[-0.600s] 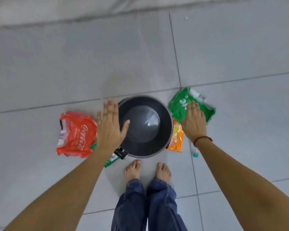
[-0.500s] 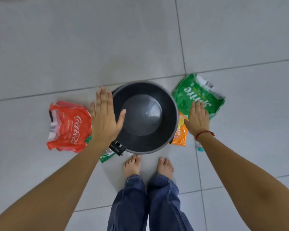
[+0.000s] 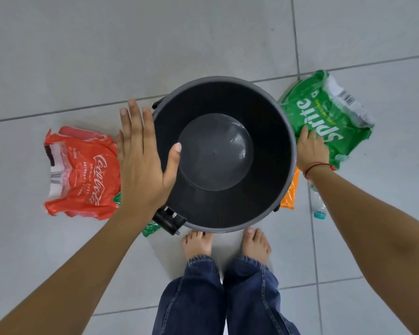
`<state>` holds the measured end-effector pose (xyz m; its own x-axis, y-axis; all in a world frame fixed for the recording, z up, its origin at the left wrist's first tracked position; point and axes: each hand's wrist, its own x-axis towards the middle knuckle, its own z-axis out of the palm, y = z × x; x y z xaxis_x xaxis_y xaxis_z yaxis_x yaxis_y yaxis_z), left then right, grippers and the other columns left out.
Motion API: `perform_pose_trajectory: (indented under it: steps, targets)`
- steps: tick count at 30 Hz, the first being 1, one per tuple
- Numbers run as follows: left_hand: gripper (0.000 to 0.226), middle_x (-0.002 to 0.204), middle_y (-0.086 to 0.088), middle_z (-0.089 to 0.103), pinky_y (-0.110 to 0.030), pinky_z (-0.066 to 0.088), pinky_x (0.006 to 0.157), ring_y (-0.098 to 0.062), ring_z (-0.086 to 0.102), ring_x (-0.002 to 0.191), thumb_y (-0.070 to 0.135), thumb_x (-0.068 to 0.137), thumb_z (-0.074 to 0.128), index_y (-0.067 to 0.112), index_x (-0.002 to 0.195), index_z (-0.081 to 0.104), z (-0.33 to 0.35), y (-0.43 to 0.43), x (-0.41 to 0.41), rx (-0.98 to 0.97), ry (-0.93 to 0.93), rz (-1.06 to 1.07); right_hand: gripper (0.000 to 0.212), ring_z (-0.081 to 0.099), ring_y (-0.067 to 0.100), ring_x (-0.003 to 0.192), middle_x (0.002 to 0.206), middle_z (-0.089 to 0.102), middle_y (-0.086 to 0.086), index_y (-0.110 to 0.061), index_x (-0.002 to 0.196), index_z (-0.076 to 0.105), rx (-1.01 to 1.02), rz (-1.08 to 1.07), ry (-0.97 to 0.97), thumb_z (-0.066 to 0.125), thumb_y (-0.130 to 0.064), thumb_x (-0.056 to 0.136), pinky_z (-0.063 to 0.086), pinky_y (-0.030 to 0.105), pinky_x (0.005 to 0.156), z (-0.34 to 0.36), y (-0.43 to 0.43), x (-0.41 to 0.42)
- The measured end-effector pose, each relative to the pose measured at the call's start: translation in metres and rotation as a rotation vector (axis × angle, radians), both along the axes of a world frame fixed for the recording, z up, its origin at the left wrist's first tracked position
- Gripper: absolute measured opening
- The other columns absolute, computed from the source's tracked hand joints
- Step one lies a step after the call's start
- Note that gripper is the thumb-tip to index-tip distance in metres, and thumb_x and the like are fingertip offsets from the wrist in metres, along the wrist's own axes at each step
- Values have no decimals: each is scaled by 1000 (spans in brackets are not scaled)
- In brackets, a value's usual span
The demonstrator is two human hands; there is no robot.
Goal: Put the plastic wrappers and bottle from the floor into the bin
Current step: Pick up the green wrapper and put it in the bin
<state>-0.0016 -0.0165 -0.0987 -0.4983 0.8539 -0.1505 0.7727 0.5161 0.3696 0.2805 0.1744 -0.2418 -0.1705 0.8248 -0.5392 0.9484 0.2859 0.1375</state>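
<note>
A dark grey round bin point(image 3: 223, 97) stands on the floor in front of my feet, and nothing lies inside it. My left hand point(image 3: 143, 160) hovers flat and open over the bin's left rim. A red Coca-Cola wrapper point(image 3: 82, 172) lies left of the bin, and a small green wrapper point(image 3: 150, 229) peeks out under my left wrist. My right hand point(image 3: 311, 151) reaches down at the bin's right side, fingertips on the green Sprite wrapper point(image 3: 324, 112). An orange wrapper point(image 3: 290, 194) is partly hidden by the bin. A clear bottle point(image 3: 317, 201) with a teal cap lies under my right forearm.
My bare feet point(image 3: 197, 243) stand right against the bin's near edge. A black handle clip point(image 3: 168, 220) sticks out at the bin's lower left. Grey floor tiles stretch all around.
The view has dropped closer to the bin. My right hand has gone lower, onto the near edge of the Sprite wrapper. My left hand stays over the left rim.
</note>
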Motion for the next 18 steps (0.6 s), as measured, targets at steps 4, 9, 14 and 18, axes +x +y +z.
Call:
perform_pose_trajectory:
  steps: [4,9,14,18]
  targets:
    - [73,160,-17,-2,-46,2,118,-30,-5,148,49,97,28,7,152,5,2,1,0,-13,7,-2,46,60,37,85,113,59,24,-1,138,31,86,28,66,46,-9,95,42,36,57,10,1,-8]
    - [72,159,-18,0,-49,6,117,-33,-1,147,49,98,27,7,152,7,4,2,0,-73,26,-15,64,59,42,87,120,60,25,-13,148,27,181,-160,313,40,7,88,42,40,63,100,-13,-30]
    - [70,159,-18,3,-49,7,117,-33,1,147,50,98,24,9,152,10,9,2,0,-112,27,-29,51,54,34,72,84,62,23,-10,140,43,394,-274,722,32,-8,90,37,31,61,220,-51,-57]
    - [68,160,-15,2,-48,6,118,-30,0,148,51,98,18,11,152,10,9,3,-1,-99,-10,-16,52,60,38,91,118,61,28,-1,134,49,365,-66,800,43,11,83,45,36,73,258,-113,-99]
